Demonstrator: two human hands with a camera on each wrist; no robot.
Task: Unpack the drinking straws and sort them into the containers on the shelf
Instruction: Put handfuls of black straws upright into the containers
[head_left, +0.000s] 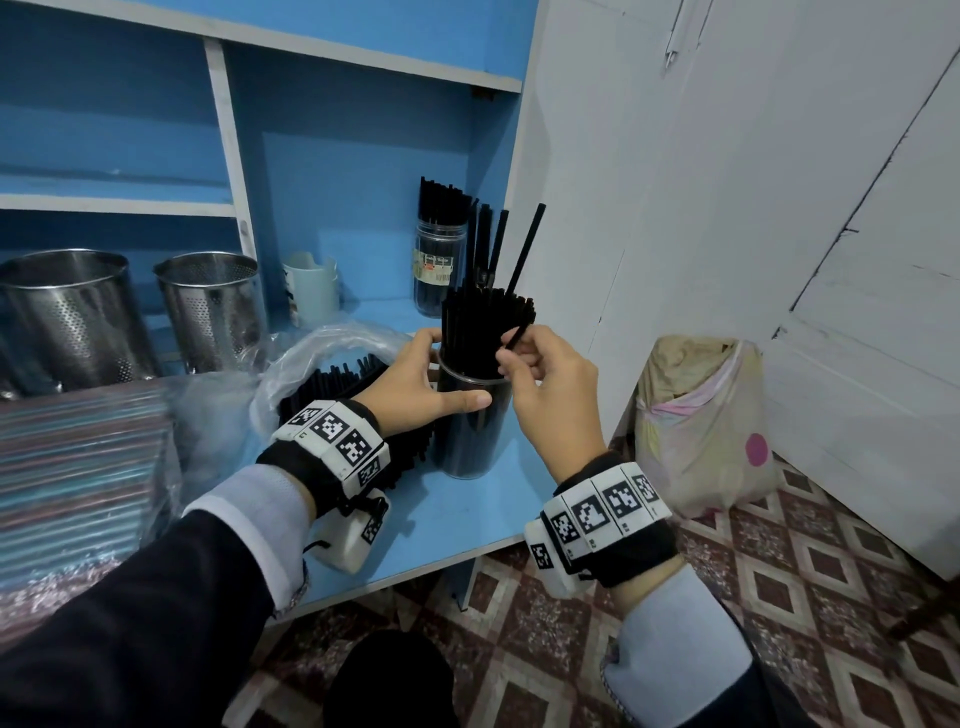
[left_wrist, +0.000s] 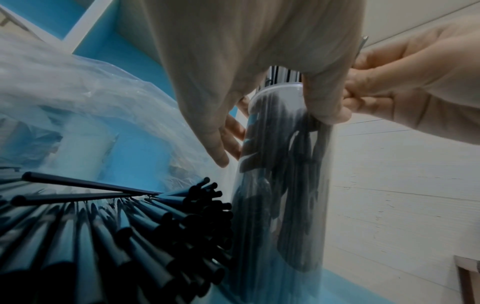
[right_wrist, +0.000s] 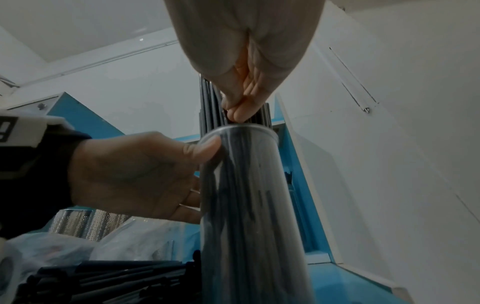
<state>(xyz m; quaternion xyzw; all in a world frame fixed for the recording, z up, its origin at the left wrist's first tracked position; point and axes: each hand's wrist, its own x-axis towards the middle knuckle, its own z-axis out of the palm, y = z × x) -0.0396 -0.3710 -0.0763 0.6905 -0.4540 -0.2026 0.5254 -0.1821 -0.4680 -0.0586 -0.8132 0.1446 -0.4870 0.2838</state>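
Straws fill the clear cylinder (head_left: 470, 415) on the blue shelf (head_left: 457, 512); left hand (head_left: 423, 382) grips its rim, right hand (head_left: 550, 384) pinches one black straw (head_left: 524, 260). More lie in the plastic bag (head_left: 322, 358); both steel holders (head_left: 67, 317) look unused.

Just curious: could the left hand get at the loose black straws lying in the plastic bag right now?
Probably yes, once freed: the left hand holds the clear container, and the loose straws lie beside that wrist in the open bag, nothing covering them.
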